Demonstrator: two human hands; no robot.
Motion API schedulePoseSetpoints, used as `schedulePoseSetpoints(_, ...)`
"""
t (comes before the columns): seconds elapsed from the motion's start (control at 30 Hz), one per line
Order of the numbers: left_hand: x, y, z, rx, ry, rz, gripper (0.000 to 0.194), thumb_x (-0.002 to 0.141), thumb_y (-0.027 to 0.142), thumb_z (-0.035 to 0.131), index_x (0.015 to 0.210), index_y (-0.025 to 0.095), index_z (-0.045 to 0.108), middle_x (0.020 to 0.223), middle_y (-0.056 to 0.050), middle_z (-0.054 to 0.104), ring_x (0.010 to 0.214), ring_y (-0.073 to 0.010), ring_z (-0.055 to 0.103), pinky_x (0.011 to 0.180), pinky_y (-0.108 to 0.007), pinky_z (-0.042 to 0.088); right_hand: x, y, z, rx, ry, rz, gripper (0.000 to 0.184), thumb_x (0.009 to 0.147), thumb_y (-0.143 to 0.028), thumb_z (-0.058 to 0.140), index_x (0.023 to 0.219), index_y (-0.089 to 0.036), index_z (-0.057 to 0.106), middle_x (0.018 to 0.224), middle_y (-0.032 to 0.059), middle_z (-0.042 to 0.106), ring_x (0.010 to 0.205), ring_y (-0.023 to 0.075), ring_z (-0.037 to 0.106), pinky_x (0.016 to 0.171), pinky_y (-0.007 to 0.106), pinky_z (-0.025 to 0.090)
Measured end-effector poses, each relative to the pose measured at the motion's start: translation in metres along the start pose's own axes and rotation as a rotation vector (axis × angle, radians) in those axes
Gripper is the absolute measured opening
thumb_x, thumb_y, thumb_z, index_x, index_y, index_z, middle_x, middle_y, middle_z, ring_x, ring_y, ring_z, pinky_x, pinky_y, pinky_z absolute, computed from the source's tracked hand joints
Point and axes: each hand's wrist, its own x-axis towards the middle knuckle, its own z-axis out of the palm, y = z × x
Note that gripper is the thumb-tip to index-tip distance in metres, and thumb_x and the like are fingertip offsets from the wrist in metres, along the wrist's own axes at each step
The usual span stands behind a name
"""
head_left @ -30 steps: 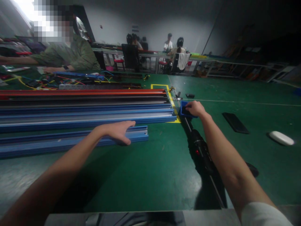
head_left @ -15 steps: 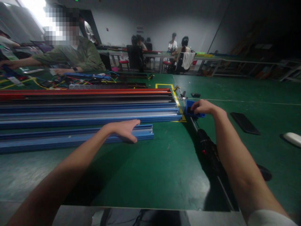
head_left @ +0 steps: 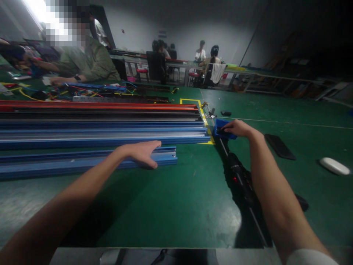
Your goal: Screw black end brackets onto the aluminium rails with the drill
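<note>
My left hand spans the right end of a blue metal channel rail, thumb at the near side and fingers at the far side, spread apart. Whether it presses on the rail I cannot tell. My right hand reaches into a small blue bin, its fingertips drawn together inside. What they pinch, if anything, is too dark to make out. Below the bin, a black electric screwdriver lies on the green table, its long bit pointing at the bin and partly covered by my right forearm.
More blue rails, black ones and an orange rail lie farther back, ending near yellow tape. On the right are a black flat case and a white oval object. A co-worker sits across the table beside tangled wires.
The view has shifted slightly. My right fingertips have closed together inside the bin; my left hand stays over the rail. The co-worker's arm has moved.
</note>
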Motion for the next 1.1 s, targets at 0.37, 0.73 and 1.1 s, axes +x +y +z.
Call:
schedulePoseSetpoints(0.37, 0.0, 0.001, 0.002, 0.013, 0.017, 0.007, 0.108, 0.071, 0.069, 0.069, 0.153, 0.009, 0.033, 0.161, -0.023, 0.034, 0.145, -0.036, 0.04, 0.119, -0.042, 0.034, -0.01, -0.061, 0.01, 0.439, 0.18, -0.113, 0.043, 0.089, -0.037, 0.056, 0.114, -0.007, 0.072, 0.093, 0.014, 0.076, 0.074, 0.0231, 0.07, 0.061, 0.031, 0.055)
schedulePoseSetpoints(0.73, -0.005, -0.002, 0.007, 0.022, -0.017, -0.039, 0.11, 0.073, 0.069, 0.068, 0.158, 0.011, 0.027, 0.166, -0.022, 0.022, 0.151, -0.0363, 0.03, 0.123, -0.045, 0.028, -0.009, -0.135, 0.08, 0.759, -0.671, -0.492, 0.03, 0.081, -0.04, 0.074, 0.091, -0.011, 0.076, 0.084, 0.0081, 0.078, 0.066, 0.0156, 0.07, 0.056, 0.025, 0.056)
schedulePoseSetpoints(1.1, -0.007, -0.001, 0.003, -0.001, -0.058, -0.056, 0.109, 0.074, 0.07, 0.068, 0.156, 0.009, 0.03, 0.165, -0.024, 0.023, 0.151, -0.0388, 0.029, 0.123, -0.049, 0.028, -0.026, -0.143, 0.096, 0.54, -0.391, -0.839, 0.038, 0.082, 0.003, 0.059, 0.109, -0.019, 0.075, 0.109, 0.0071, 0.068, 0.106, 0.0209, 0.062, 0.097, 0.039, 0.05)
